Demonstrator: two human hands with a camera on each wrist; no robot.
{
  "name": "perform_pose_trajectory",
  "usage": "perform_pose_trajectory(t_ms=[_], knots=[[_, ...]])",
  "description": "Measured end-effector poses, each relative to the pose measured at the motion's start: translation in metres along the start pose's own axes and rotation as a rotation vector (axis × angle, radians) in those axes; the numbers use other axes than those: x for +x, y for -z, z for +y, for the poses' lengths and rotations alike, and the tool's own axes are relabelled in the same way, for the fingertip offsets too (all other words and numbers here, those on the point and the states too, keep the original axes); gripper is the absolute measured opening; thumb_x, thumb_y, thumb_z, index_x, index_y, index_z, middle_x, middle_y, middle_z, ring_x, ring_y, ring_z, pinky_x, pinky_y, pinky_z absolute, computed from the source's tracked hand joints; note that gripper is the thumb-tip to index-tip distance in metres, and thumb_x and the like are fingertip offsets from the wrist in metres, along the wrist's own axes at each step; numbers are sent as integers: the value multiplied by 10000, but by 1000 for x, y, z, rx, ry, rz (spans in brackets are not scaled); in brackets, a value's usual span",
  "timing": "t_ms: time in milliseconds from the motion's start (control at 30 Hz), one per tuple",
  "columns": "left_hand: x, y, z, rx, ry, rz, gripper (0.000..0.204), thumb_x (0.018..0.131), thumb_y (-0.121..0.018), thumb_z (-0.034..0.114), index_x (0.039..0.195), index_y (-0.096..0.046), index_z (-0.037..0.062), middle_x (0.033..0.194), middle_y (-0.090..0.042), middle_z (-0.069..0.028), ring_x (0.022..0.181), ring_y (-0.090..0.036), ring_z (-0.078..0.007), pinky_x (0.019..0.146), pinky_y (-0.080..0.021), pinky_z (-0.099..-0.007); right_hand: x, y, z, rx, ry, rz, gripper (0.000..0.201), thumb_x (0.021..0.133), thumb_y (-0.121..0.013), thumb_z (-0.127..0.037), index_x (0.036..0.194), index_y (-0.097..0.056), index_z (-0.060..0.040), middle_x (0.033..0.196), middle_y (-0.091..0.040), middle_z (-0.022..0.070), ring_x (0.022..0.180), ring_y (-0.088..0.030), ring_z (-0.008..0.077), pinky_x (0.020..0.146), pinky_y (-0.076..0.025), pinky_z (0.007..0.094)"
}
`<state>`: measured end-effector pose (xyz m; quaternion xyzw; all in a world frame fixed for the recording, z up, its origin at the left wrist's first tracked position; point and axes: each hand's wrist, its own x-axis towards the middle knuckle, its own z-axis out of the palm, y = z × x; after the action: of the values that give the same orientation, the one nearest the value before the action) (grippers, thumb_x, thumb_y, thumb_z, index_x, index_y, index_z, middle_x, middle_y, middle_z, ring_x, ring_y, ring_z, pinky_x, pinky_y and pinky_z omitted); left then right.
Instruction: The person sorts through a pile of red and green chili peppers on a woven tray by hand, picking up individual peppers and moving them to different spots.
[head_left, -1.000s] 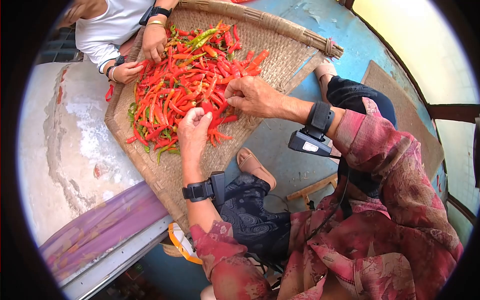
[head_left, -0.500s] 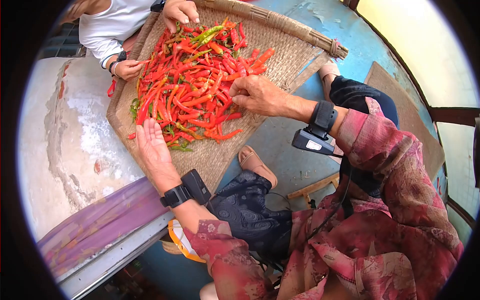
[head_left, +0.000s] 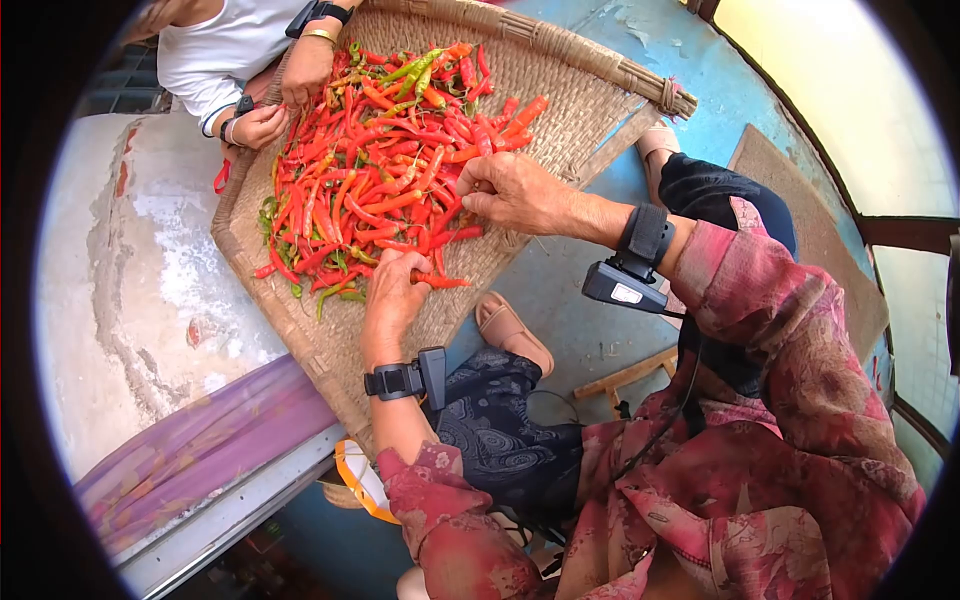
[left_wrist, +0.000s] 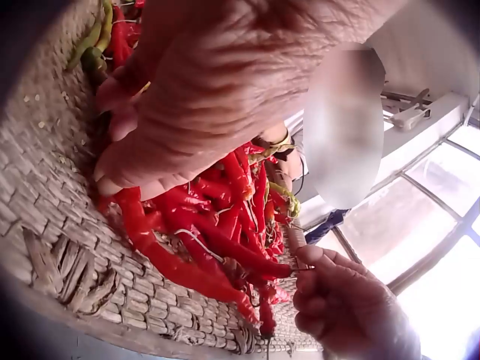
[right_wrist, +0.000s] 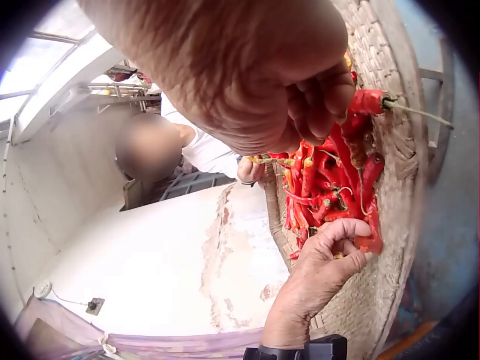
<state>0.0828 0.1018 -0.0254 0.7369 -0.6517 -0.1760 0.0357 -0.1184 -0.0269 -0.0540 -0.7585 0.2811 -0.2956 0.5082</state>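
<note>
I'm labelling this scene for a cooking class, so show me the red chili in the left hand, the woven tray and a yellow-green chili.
Held red chili [head_left: 446, 282]: head view, on its exposed length.
Woven tray [head_left: 560, 47]: head view, on its rim.
Yellow-green chili [head_left: 409, 69]: head view, mid-body.

Left hand [head_left: 392, 300] seemingly pinches a red chili [head_left: 442, 282].

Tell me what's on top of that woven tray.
Red peppers are heaped on the woven tray, with a few green ones among them. Whatever lies under the pile is covered.
</note>
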Motion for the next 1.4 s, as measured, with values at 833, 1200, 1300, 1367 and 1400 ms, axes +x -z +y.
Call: perform_pose_trajectory(t_ms=[833,1200,1300,1367,1400], knots=[[13,-18,-37,-14,512,514,539,695,-709,254,1049,-417,-29,874,-598,-176,733,-578,-305,661,-455,-371,0,-2,1,-33,38,-14,158,731,-552,-117,853,-610,-35,726,-618,162,717,-619,312,646,-485,401],[12,6,61,-1031,234,424,424,778,-645,102,1092,-378,1,802,-537,-44,660,-508,-78,557,-428,-210,-3,0,-6,107,129,-105,317,839,-585,-328,890,-596,-15,728,-608,110,668,-594,200,615,-459,336],[22,-6,74,-906,102,357,410,773,-657,80,1074,-394,-7,815,-558,-53,665,-525,-89,596,-451,-215,-1,-3,-6,87,23,-227,348,838,-583,-343,859,-600,4,702,-600,137,661,-588,208,607,-459,346],[23,-9,77,-854,73,275,405,758,-658,50,1071,-408,-7,857,-585,-68,702,-543,-94,629,-466,-220,2,-5,-3,29,16,-193,334,838,-581,-323,846,-596,10,691,-595,143,654,-587,210,599,-457,352],[22,-7,77,-855,73,275,405,758,-658,50,1071,-408,-7,857,-585,-68,702,-543,-94,629,-466,-220,2,-4,-5,-26,3,-156,320,838,-579,-303,834,-593,17,681,-590,149,648,-587,212,590,-454,357]])
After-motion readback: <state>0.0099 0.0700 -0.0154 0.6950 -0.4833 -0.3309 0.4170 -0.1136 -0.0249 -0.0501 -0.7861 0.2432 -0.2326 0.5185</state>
